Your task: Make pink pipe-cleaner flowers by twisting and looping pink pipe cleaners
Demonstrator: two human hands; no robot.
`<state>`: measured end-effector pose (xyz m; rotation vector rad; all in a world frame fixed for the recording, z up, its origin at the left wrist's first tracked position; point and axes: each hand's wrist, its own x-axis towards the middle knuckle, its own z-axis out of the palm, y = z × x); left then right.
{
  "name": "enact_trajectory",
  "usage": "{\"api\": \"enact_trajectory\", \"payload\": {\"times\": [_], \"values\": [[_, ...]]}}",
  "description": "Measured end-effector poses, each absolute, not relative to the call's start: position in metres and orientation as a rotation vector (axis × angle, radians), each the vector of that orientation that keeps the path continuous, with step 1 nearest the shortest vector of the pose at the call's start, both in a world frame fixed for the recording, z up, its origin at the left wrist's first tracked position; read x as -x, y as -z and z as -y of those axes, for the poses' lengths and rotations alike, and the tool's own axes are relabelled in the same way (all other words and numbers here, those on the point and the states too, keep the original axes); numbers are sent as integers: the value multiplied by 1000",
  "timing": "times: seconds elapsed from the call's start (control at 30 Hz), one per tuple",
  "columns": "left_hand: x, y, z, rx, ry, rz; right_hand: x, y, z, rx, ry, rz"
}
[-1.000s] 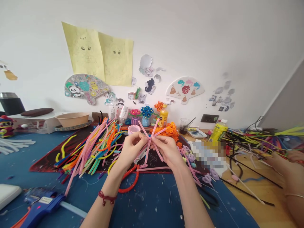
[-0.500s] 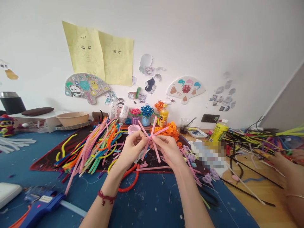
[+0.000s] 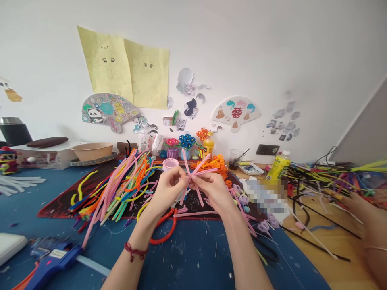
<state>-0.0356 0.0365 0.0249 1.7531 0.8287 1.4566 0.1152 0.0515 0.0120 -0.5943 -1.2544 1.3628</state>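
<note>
Pink pipe cleaners (image 3: pixel 198 195), crossed in a star shape, are held up between my two hands. My left hand (image 3: pixel 171 186) pinches them near the crossing from the left. From the right, my right hand (image 3: pixel 214 189) pinches close to the same centre, with several arms fanning up and right and others pointing down. Below the hands lie red-handled scissors (image 3: pixel 165 237), their blades partly hidden. Behind the left hand stands a small pink pot (image 3: pixel 170 163). One loose pink pipe cleaner (image 3: pixel 195 214) rests on the dark mat (image 3: pixel 60 207).
A heap of coloured pipe cleaners (image 3: pixel 121 189) lies left. At front left is a blue glue gun (image 3: pixel 54 264). Orange pipe-cleaner pieces (image 3: pixel 216 164), a juice bottle (image 3: pixel 208 146) and a yellow bottle (image 3: pixel 278 167) stand behind. Another person's hand (image 3: pixel 363 213) is at far right.
The upper arms of the pink star have swung to the right and turned about the centre. Both hands stay in nearly the same place, still pinching it.
</note>
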Motion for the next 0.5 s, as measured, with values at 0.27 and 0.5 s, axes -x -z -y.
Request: {"api": "enact_trajectory", "payload": {"times": [0.27,0.5], "values": [[32,-29,-32,-1722,-1467,-857,-116,-13,-51,603,-1363,1254],[34,-25,-35,-1836,-1444,-954,-112,-12,-51,666,-1245,1258]]}}
